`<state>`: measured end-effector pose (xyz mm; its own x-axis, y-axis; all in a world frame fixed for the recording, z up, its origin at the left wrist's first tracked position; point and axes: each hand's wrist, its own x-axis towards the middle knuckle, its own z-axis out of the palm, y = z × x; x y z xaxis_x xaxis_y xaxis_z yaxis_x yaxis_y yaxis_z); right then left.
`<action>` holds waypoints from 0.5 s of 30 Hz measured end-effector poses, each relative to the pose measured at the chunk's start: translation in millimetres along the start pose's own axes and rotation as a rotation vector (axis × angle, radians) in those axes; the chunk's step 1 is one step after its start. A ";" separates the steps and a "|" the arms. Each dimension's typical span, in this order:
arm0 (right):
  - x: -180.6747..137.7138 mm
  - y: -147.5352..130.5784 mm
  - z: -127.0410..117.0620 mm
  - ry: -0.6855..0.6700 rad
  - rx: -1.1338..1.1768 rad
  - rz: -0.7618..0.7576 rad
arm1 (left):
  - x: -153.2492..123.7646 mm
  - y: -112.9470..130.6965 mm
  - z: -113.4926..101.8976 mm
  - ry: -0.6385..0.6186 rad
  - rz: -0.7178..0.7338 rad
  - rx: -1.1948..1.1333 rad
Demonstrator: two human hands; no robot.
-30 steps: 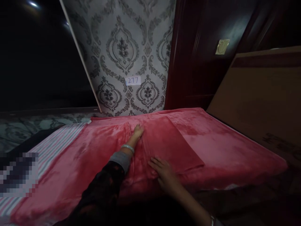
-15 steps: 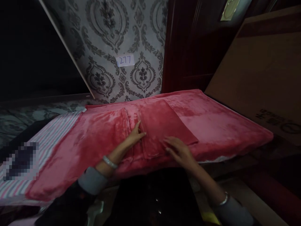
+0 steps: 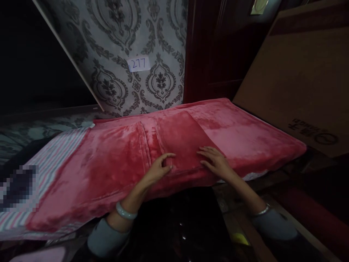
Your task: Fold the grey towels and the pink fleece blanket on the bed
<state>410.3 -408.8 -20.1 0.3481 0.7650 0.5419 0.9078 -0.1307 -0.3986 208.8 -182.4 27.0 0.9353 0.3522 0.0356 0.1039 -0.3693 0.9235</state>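
A folded red plush cloth (image 3: 180,140) lies on top of a larger red plush blanket (image 3: 109,163) spread over a bed. My left hand (image 3: 159,168) curls over the near left corner of the folded cloth, fingers bent around its edge. My right hand (image 3: 215,160) lies flat on the near right part of the folded cloth, fingers spread. Both wrists wear bangles.
A striped sheet (image 3: 51,156) shows at the left under the blanket. Patterned wallpaper (image 3: 122,40) with a label reading 277 (image 3: 139,64) is behind the bed. A dark red door (image 3: 215,51) and a brown cardboard box (image 3: 297,72) stand at the right.
My left hand has drawn back from the far end of the folded cloth to its near corner and curled on it. My right hand slid right along the near edge.
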 end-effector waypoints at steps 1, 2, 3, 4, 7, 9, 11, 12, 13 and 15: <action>1.6 1.9 -0.5 -0.036 -0.004 0.003 | -0.2 5.1 -3.3 0.010 0.002 -0.010; 3.3 3.8 -1.4 -0.066 -0.009 0.004 | -0.2 9.8 -5.9 0.023 0.007 -0.015; 5.1 5.6 -2.5 -0.092 -0.016 0.004 | -0.1 13.8 -7.6 0.035 0.017 -0.011; 7.0 7.2 -3.9 -0.115 -0.024 0.003 | 0.4 16.9 -8.5 0.041 0.030 0.003; 13.3 9.6 -8.3 -0.179 -0.058 -0.003 | 3.7 19.0 -7.2 0.028 0.086 0.116; 17.3 9.1 -10.9 -0.212 -0.079 -0.019 | 7.3 15.3 -5.6 0.032 0.143 0.221; 20.8 7.8 -12.6 -0.232 -0.103 -0.041 | 10.8 10.3 -4.9 0.057 0.201 0.340; 22.4 7.2 -12.9 -0.237 -0.117 -0.050 | 12.0 8.3 -5.1 0.076 0.223 0.408; 23.9 6.9 -12.9 -0.241 -0.133 -0.055 | 12.8 7.0 -5.5 0.095 0.237 0.483; 26.7 6.9 -11.8 -0.243 -0.167 -0.052 | 12.9 7.1 -6.7 0.122 0.251 0.649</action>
<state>428.7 -396.7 0.4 0.2523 0.8993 0.3573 0.9559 -0.1741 -0.2367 219.3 -174.7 36.6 0.9170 0.2691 0.2946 0.1066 -0.8768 0.4690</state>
